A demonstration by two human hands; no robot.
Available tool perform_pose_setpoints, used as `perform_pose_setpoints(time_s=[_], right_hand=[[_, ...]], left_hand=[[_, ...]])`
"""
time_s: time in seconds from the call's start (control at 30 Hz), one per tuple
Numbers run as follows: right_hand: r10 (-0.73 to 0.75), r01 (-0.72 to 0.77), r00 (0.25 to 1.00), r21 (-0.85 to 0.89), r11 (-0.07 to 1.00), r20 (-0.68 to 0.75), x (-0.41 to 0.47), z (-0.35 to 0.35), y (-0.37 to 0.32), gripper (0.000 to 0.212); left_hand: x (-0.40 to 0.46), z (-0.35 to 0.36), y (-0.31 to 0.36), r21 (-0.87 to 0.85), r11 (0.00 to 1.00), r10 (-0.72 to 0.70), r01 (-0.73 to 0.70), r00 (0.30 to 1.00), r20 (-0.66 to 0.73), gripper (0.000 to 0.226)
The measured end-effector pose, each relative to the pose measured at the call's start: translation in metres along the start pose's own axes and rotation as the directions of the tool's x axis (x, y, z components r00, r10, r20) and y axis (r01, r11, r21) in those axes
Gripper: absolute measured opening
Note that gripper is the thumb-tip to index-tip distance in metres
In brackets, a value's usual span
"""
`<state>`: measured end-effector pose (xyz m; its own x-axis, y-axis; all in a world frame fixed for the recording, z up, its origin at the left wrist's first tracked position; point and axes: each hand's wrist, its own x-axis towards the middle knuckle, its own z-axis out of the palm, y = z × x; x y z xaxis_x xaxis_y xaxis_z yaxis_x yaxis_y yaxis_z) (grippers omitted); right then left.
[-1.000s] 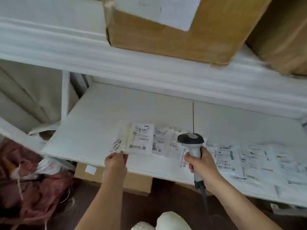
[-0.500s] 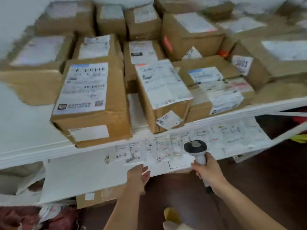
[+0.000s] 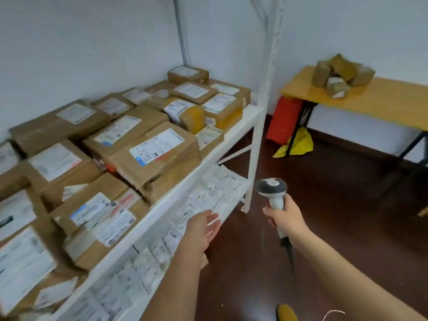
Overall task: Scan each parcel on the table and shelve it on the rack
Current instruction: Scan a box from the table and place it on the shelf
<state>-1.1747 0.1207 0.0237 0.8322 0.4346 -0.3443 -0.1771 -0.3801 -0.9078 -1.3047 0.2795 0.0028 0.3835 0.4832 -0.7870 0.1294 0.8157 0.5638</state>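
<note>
Presently your right hand [image 3: 286,220] grasps one grey-and-white handheld barcode scanner [image 3: 273,189]; your left hand [image 3: 203,225] hangs released, palm up, beside the white metal rack [image 3: 243,117]. About four brown taped parcels [image 3: 340,74] sit heaped on one yellow wooden table [image 3: 382,100].

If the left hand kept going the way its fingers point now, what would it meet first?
The left hand, open and empty, points up-right along the lower shelf's front edge. It would probably brush the white rack post first, though depth is unclear.
</note>
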Motion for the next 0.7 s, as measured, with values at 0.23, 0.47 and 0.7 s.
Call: perform_pose_setpoints(time_s=[0.23, 0.47, 0.7], right_hand=[[0.042, 0.012, 0.973, 0.230, 0.973, -0.227, 0.101, -0.157, -0.013, 0.027], [0.078, 0.065, 0.914, 0.333, 0.941, -0.399, 0.232, -0.328, -0.035, 0.022], [0.088, 0.102, 0.871, 0.354, 0.930, -0.483, 0.360, -0.429, -0.067, 0.028]], left_hand=[[0.051, 0.215, 0.005, 0.234, 0.971, 0.010, -0.049, 0.986, 0.165, 0.016], [0.113, 0.457, -0.014, 0.365, 0.931, -0.099, -0.010, 0.955, 0.279, 0.016], [0.169, 0.633, 0.006, 0.460, 0.884, -0.098, -0.077, 0.934, 0.343, 0.010]])
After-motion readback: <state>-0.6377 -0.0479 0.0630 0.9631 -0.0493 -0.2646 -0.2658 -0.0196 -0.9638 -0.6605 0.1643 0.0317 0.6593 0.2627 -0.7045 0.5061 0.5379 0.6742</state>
